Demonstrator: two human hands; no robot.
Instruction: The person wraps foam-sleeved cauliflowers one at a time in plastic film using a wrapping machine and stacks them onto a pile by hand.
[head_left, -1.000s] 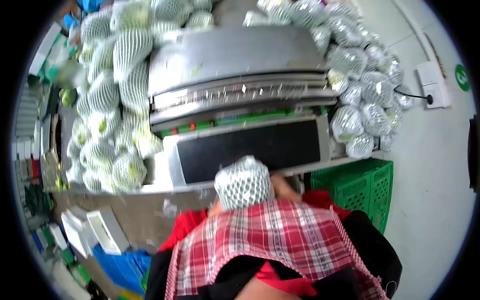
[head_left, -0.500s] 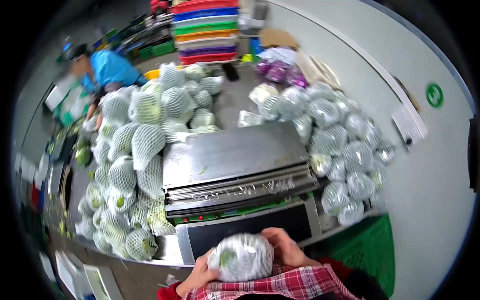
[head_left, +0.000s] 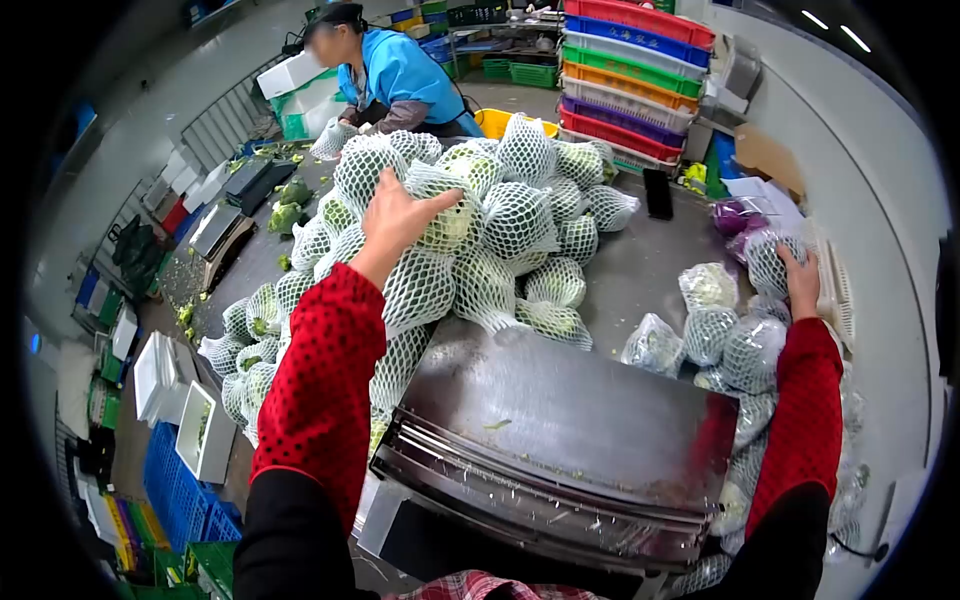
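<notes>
Head view, netted vegetables around machine (leaf atop), crates beyond

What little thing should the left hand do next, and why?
I'd probably curl the left hand around the netted vegetable by its thumb: its fingers are spread over the pile, while the right hand touches a wrapped one across the table.

Red sleeves with black dots, white netting in diamond mesh, bright blue jacket, purple bundle
</notes>
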